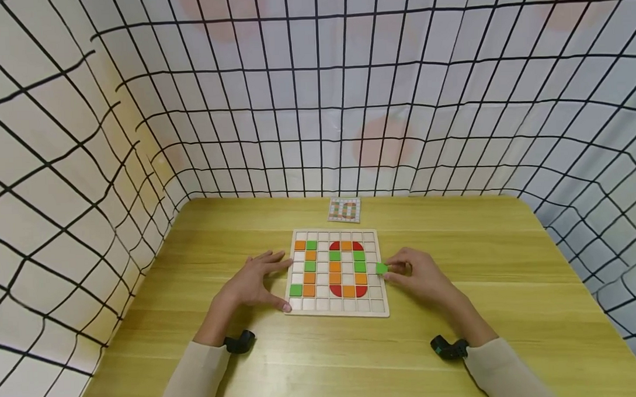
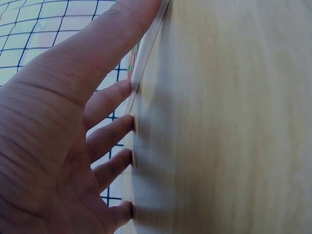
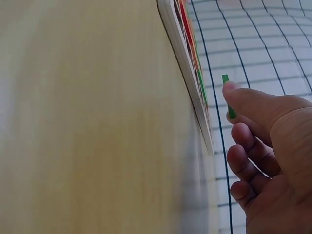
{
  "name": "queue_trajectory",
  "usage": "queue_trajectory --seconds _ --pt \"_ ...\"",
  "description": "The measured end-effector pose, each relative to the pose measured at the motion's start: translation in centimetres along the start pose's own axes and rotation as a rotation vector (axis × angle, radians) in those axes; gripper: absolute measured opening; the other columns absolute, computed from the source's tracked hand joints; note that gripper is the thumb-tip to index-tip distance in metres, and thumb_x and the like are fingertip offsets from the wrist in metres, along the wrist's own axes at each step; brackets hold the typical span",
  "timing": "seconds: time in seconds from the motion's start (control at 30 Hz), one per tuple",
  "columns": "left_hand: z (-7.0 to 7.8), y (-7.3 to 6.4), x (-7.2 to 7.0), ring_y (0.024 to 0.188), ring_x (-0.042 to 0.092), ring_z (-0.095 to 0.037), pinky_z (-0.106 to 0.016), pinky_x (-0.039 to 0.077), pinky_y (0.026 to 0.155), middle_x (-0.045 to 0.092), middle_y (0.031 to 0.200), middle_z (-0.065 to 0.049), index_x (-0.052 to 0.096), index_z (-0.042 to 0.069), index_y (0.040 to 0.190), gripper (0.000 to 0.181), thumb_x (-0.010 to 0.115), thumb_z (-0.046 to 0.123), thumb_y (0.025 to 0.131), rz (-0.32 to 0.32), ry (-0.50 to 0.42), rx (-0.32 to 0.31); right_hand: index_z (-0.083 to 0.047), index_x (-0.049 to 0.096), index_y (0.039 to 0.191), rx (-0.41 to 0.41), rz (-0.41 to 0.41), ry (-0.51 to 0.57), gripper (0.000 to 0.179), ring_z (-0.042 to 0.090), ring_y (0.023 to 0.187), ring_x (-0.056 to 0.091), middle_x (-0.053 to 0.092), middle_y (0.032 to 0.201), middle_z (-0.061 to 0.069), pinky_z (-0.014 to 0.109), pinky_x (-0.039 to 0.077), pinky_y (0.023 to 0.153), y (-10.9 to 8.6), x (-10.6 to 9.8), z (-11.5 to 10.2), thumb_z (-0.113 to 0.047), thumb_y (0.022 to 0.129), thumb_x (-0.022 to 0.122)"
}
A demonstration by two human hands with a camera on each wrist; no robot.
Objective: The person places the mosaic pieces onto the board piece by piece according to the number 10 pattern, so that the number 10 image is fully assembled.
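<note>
A square wooden grid board (image 1: 322, 305) lies on the table, holding orange, green and red tiles; the red ones have rounded corners. The tiles form a "1" at the left and a "0" at the right. My left hand (image 1: 254, 282) is spread at the board's left edge, thumb at the near corner and index finger touching the side. Between right thumb and index finger, my right hand (image 1: 417, 272) pinches a green square tile (image 1: 382, 268) by the board's right edge. In the right wrist view that green tile (image 3: 230, 105) appears edge-on, apart from the board (image 3: 183, 63).
A small pattern card (image 1: 344, 210) lies beyond the board, showing a similar coloured grid. The wooden table (image 1: 324, 362) is bordered at the back and sides by white walls with black grid netting (image 1: 320, 108). Each wrist wears a black camera (image 1: 240, 342).
</note>
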State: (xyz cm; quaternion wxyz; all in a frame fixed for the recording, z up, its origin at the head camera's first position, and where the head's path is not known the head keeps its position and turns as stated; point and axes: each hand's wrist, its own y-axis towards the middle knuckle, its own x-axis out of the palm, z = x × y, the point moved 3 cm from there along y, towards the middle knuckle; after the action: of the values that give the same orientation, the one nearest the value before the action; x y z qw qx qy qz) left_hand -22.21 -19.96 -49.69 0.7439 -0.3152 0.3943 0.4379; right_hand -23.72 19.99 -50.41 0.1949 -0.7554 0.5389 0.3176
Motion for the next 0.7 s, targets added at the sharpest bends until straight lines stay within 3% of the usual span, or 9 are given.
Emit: queue_trajectory --seconds 0.37,0.7 --pt "0.0 -0.2 -0.1 0.159 0.020 -0.039 -0.070 0.007 0.125 0.033 0.169 -0.005 0.049 0.029 0.155 0.111 0.091 0.067 0.060 0.003 -0.001 -0.003 -0.016 0.079 0.114 -0.120 -0.053 0.003 0.026 0.016 0.088 0.055 0.066 0.098 -0.007 0.026 0.048 0.076 0.9 2.9 -3.1 -0.027 0.091 0.081" --pt "0.0 -0.2 0.0 0.159 0.020 -0.039 -0.071 0.007 0.125 0.034 0.168 -0.005 0.049 0.029 0.155 0.111 0.092 0.066 0.060 0.003 -0.010 -0.002 -0.017 0.080 0.109 -0.215 -0.094 -0.038 0.025 0.013 0.081 0.055 0.067 0.094 -0.008 0.023 0.047 0.068 1.8 5.9 -6.3 -0.031 0.089 0.082"
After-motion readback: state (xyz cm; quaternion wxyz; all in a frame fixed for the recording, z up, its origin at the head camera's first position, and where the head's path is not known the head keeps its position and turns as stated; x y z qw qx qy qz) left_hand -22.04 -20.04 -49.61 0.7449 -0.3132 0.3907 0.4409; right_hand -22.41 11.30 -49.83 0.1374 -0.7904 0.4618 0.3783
